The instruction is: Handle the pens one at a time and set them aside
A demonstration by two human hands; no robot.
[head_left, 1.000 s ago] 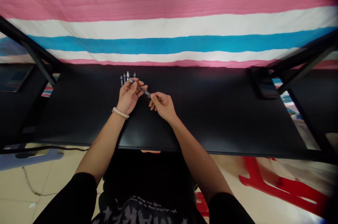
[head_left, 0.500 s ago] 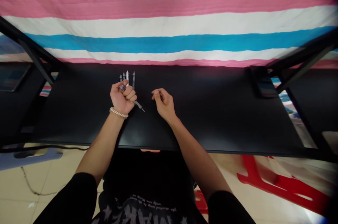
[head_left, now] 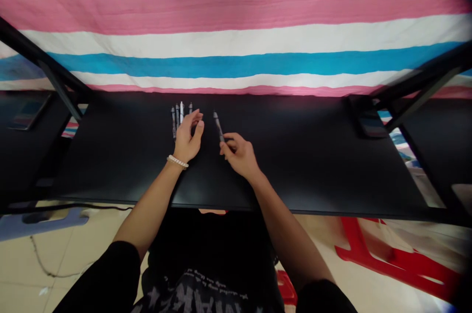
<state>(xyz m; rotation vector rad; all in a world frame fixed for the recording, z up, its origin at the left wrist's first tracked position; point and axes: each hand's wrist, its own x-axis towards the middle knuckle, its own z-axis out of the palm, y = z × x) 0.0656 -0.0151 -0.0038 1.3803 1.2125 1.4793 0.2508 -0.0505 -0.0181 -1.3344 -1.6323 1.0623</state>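
A row of several pens (head_left: 179,115) lies side by side on the black table (head_left: 295,155), near its far edge. My left hand (head_left: 189,138), with a bead bracelet on the wrist, rests over the row with its fingers stretched out; the fingertips touch the pens on the right of the row. My right hand (head_left: 239,153) is closed on the lower end of a dark pen (head_left: 218,125), which points away from me, a little right of the row.
A striped pink, white and blue cloth (head_left: 236,32) hangs behind the table. Black frame bars (head_left: 55,77) slant at both sides. A dark flat object (head_left: 370,121) sits at the table's right end. A red plastic stool (head_left: 387,259) stands on the floor, lower right.
The pen has passed from my left hand to my right hand, which now holds it pointing away. My left hand has opened and moved up onto the row of pens.
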